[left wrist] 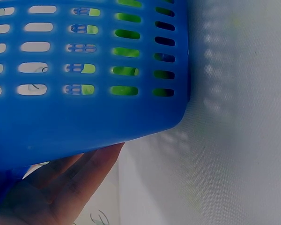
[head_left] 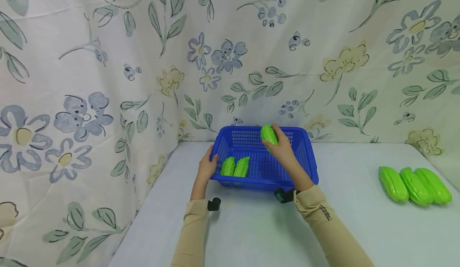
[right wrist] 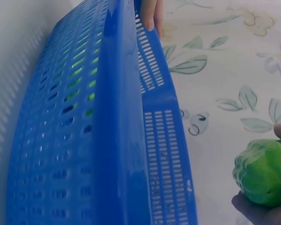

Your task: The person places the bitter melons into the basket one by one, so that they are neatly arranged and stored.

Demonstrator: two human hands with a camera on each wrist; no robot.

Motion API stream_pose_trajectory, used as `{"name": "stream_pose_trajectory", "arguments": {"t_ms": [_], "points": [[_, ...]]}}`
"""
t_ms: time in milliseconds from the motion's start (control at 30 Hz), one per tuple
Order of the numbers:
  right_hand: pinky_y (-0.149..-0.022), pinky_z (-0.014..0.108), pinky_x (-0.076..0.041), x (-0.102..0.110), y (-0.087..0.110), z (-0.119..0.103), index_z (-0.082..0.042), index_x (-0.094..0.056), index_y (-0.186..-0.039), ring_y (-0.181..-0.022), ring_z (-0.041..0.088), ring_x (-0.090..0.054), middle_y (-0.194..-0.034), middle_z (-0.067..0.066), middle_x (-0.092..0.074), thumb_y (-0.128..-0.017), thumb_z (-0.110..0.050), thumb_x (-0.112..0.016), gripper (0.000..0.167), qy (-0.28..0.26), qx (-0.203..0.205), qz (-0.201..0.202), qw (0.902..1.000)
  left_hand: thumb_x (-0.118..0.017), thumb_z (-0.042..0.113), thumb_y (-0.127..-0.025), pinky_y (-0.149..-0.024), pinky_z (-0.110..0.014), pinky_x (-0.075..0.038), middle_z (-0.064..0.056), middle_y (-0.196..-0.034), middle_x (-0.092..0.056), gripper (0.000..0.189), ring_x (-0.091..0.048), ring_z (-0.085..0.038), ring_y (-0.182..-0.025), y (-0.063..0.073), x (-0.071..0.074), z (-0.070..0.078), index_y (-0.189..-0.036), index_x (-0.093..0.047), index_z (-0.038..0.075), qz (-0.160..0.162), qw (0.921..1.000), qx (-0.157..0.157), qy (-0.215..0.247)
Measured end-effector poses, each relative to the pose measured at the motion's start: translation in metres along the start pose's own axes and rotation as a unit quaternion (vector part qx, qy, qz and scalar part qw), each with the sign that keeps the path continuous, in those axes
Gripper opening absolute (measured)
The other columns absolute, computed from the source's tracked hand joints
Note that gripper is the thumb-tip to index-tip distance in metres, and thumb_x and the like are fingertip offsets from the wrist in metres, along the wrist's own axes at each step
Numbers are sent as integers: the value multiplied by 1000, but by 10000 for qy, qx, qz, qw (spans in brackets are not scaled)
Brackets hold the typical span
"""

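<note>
A blue plastic basket (head_left: 266,184) with slotted walls stands on the white table. My left hand (head_left: 207,167) grips its left rim; in the left wrist view several fingers (left wrist: 91,176) lie along the outside wall. My right hand (head_left: 282,149) holds a bright green bitter melon (head_left: 268,134) above the far right part of the basket, pinched between thumb and fingers. In the right wrist view this ribbed bitter melon (right wrist: 262,173) is beyond the basket rim, apart from it. Two more bitter melons (head_left: 241,167) lie side by side inside, at the basket's left end.
Three bitter melons (head_left: 417,186) lie close together on the table (head_left: 345,203) at the right. A flowered cloth (head_left: 230,59) hangs behind the table and along its left side. Each wrist bears a small black camera (head_left: 214,204).
</note>
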State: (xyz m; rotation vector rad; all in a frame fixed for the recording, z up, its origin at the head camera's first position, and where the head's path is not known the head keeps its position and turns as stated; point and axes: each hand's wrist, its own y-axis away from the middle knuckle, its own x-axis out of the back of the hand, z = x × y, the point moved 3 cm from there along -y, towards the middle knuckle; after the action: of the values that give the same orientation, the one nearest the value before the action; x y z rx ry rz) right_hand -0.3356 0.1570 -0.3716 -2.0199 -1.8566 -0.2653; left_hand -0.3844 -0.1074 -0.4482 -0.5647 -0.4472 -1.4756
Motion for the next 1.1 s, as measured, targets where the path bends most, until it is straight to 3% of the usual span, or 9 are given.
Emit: {"name": "stream_pose_trajectory", "arguments": {"t_ms": [633,900,1100], "points": [[-117,53,-31,-18,-11,3,-5,-14,-156,-144,41,-31,-160,23,-23,-97,-17,-58,74,60,-172,-88,9998,-43,22,-104,-106,-64,-38,-25,-151,-41,53,-42,-47,-137,0,-1,1,-154,-30,11,-3,10000,49,-10],[-113,53,-36,-27,-15,4,-3,-15,-156,-138,43,-38,-156,26,-29,-97,-17,-58,75,167,-333,-123,9992,-42,22,-104,-108,-64,-36,-25,-151,-40,53,-41,-47,-137,-3,0,0,-154,-30,11,-18,10000,35,7],[-116,53,-32,-32,-16,7,-2,-14,-156,-142,42,-33,-158,25,-26,-97,-17,-58,75,212,-498,-256,9982,-42,26,-104,-103,-66,-40,-27,-147,-44,51,-45,-49,-133,-1,-1,-1,-153,-32,15,46,10000,-64,-30]]}}
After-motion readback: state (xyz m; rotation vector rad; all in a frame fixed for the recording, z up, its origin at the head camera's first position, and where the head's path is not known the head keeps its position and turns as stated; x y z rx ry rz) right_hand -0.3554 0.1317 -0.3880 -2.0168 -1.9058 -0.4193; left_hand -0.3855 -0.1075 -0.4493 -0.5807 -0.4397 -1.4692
